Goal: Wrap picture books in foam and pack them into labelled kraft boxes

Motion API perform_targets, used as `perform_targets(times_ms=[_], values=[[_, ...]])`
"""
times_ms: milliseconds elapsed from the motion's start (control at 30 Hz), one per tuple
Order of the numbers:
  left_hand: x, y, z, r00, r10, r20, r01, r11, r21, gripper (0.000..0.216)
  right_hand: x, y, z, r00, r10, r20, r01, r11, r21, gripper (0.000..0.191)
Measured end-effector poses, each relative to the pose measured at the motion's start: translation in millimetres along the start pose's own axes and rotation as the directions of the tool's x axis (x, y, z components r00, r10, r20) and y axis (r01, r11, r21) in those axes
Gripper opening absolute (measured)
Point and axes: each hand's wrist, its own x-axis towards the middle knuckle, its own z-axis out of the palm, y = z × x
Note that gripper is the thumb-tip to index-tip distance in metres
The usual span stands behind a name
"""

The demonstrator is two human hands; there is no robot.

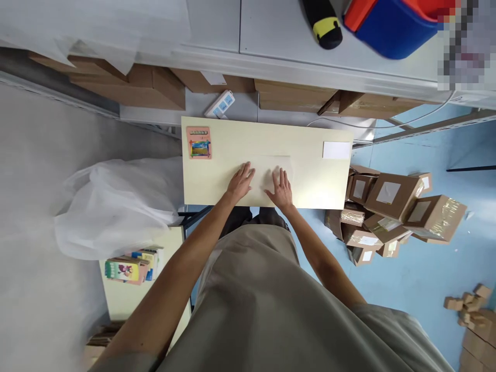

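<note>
While L hand [241,182] is open, fingers extended, gripping nothing, at left side of pale sheet [267,164], R hand [281,191] is open too, thumb out, gripping nothing, nr sheet's right side. Sheet lies approx mid-width on cream table [217,181], btwn booklet [199,143] (L) & white slip [336,150] (R).

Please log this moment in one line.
left hand: open, near pale sheet; right hand: open, over sheet; booklet: on table, left; white slip: on table, right

Left hand [239,184] and right hand [281,191] spread palm-down.
</note>
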Motion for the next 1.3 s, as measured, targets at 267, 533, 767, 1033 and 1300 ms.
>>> perform_targets(times_ms=[267, 533, 767, 1033, 1300], values=[[-20.3, -4.5, 4.3, 0.998, 0.061, -0.028, -0.063, 0.995, -0.084, 0.064, 6.1, -2.2, 9.8, 0.993, 0.115, 0.034, -0.113, 0.993, -0.041, 0.100], [-44.0, -47.5, -18.9, 0.988, -0.034, -0.153, 0.001, 0.977, -0.212, 0.049, 23.4, -44.7, 4.5, 0.989, 0.127, -0.079, -0.124, 0.991, 0.049, 0.076], [-54.2, -162.5, -64.5, 0.809, -0.386, -0.443, 0.171, 0.876, -0.452, 0.045, 95.6, -162.6, 32.2, 0.998, 0.069, -0.009, -0.061, 0.924, 0.379, 0.032], [-28.1, -211.4, -75.6, 0.684, -0.646, -0.340, 0.237, 0.637, -0.734, 0.042, 163.0, -242.7, 86.6, 0.937, 0.350, 0.012, -0.319, 0.838, 0.442, 0.017], [-29.7, -202.0, -91.4, 0.694, -0.699, -0.170, 0.180, 0.397, -0.900, 0.034, 147.6, -228.4, 81.3, 0.928, 0.346, 0.135, -0.366, 0.789, 0.493, 0.012]])
